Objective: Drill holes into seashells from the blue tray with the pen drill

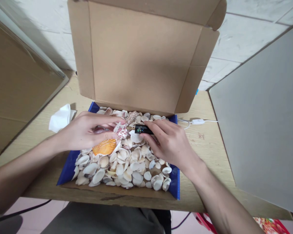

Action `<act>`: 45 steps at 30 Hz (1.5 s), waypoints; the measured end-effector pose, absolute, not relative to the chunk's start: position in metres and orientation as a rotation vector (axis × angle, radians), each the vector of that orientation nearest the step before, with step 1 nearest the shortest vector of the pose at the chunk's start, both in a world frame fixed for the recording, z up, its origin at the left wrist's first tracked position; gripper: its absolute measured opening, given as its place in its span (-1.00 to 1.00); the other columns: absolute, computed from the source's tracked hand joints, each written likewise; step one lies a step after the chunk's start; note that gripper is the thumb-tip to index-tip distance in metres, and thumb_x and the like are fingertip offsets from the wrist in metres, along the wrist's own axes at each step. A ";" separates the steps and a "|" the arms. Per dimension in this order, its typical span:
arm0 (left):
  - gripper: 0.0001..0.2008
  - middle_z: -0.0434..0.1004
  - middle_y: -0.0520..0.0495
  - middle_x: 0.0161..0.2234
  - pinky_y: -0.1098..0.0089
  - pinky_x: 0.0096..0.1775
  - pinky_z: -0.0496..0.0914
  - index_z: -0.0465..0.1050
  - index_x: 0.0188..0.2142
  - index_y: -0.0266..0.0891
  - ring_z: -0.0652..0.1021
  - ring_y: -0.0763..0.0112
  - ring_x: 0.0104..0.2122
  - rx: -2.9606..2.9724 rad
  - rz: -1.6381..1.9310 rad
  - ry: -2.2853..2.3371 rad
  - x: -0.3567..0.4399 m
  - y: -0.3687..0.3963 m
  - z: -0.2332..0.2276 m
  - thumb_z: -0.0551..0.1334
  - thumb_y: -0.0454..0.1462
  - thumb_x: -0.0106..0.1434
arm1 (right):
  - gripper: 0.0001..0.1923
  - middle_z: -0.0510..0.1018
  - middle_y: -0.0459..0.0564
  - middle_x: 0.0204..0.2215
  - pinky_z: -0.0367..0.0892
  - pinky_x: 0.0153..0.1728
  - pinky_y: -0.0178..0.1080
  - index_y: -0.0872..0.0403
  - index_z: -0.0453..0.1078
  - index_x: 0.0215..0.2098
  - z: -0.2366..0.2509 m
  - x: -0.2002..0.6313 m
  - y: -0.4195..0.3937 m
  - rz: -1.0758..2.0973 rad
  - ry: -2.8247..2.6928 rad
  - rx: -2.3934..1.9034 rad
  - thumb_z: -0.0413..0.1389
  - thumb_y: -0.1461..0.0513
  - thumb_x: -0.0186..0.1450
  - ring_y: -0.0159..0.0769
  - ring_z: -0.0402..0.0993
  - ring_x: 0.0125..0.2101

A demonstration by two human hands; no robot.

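The left hand [84, 131] is pinching a red-speckled seashell [122, 132] over an open cardboard box [175, 186]; the right hand [168, 135] is gripping a mini drill [143, 129] aimed at it. Drilling seems to be starting, no hole showing clearly; loose shells [134, 166] are lying unheld below. The box is resting on a worktop [201, 141] beside a tiled wall [244, 37].

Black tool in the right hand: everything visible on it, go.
The black tool has a smooth, slightly glossy cylindrical body with a small bright multicoloured marking. A narrow brass-coloured tip looks metallic; the body's material is unclear. It is gripped by the right hand, which hides its rear end. It lies roughly level above the box of shells, tip toward the red-and-white patterned shell in the left hand. Whether tip and shell touch can't be told.
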State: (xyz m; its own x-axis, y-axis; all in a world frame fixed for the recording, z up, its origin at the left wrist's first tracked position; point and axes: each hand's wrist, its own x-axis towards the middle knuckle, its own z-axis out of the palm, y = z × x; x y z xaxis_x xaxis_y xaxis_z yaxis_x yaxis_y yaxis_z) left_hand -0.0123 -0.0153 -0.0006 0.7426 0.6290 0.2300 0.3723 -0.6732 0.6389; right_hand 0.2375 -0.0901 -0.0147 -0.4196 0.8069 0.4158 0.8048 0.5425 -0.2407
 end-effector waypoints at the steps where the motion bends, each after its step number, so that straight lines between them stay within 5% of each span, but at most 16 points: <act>1: -0.68 0.66 -0.25 -0.23 0.69 -0.43 0.42 0.56 -0.10 -0.46 0.58 0.56 -0.49 2.373 0.591 0.751 -0.012 -0.015 -0.001 0.31 -0.23 0.23 | -0.68 0.57 0.07 -0.37 0.33 -0.34 -0.24 0.26 0.44 -0.10 -0.015 0.237 -0.090 0.003 -2.295 -1.301 0.00 0.16 0.39 -0.25 0.47 -0.37; 31: -0.68 0.67 -0.04 -0.27 0.59 -0.51 0.38 0.56 -0.04 -0.20 0.52 0.52 -0.56 2.348 0.483 0.855 -0.014 -0.016 -0.003 0.29 -0.19 0.21 | -0.66 0.51 0.04 -0.41 0.26 -0.41 -0.25 0.22 0.42 -0.12 -0.012 0.236 -0.089 0.073 -2.369 -1.388 -0.06 0.13 0.42 -0.29 0.41 -0.43; 35: -0.68 0.67 -0.12 -0.21 0.60 -0.42 0.45 0.57 -0.05 -0.24 0.62 0.45 -0.41 2.306 0.509 0.846 -0.015 -0.016 -0.004 0.30 -0.21 0.21 | -0.66 0.51 0.04 -0.43 0.26 -0.41 -0.25 0.20 0.42 -0.13 -0.011 0.236 -0.089 0.097 -2.369 -1.401 -0.07 0.13 0.42 -0.28 0.41 -0.43; 45: -0.68 0.62 -0.24 -0.09 0.60 -0.41 0.45 0.54 -0.03 -0.34 0.58 0.50 -0.43 2.303 0.513 0.842 -0.016 -0.018 -0.004 0.29 -0.26 0.24 | -0.66 0.52 0.06 -0.41 0.29 -0.41 -0.24 0.23 0.43 -0.12 -0.012 0.236 -0.089 0.070 -2.358 -1.370 -0.05 0.14 0.42 -0.27 0.43 -0.42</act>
